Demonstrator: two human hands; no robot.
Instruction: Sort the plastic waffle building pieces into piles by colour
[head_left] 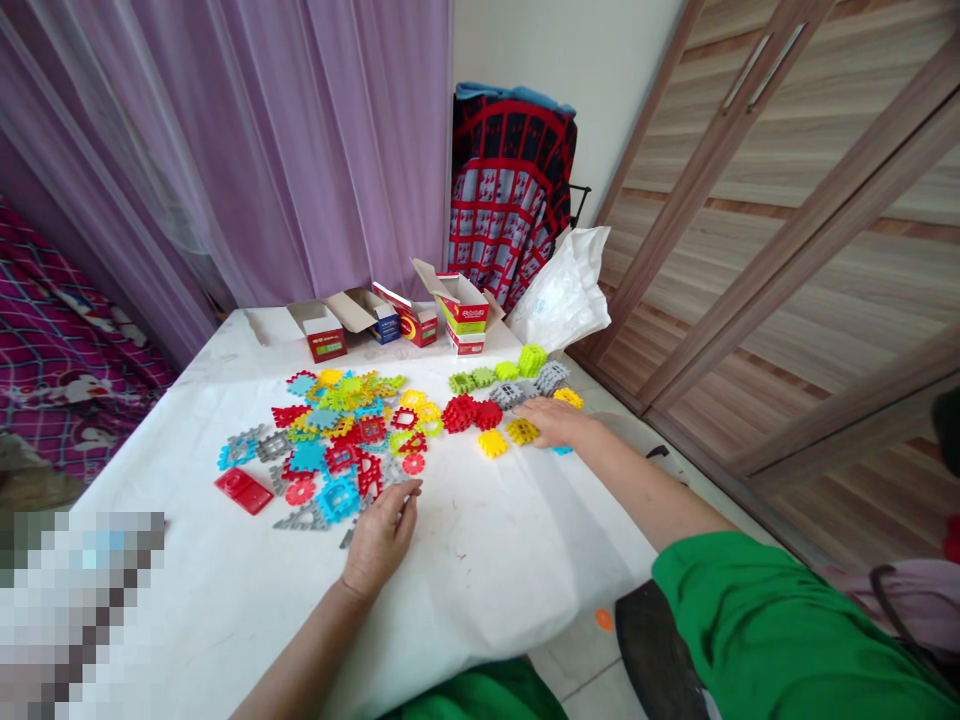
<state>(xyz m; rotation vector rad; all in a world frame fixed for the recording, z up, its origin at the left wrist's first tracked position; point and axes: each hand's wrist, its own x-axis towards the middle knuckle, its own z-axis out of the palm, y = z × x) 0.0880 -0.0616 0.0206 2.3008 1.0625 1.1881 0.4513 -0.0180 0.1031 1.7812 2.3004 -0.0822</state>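
My right hand (553, 421) reaches over the sorted pieces at the table's right, its fingers around a yellow lattice building piece (522, 432). Grey building pieces (552, 377) lie just beyond its fingertips, and a flat yellow piece (493, 444) lies to its left. A bit of blue piece (562, 450) shows under the wrist. My left hand (381, 532) rests low over the table with its fingers loosely bent and apart, nothing visible in them. It is beside the mixed heap of notched plastic pieces, nearest a blue piece (339, 498). Red pieces (461, 413) are stacked between the hands.
Several open small boxes (466, 315) stand along the back of the white-covered table (480, 560). A white plastic bag (566, 290) slumps at the back right corner. Green pieces (484, 376) form a row behind the red stack. A red flat case (244, 491) lies left.
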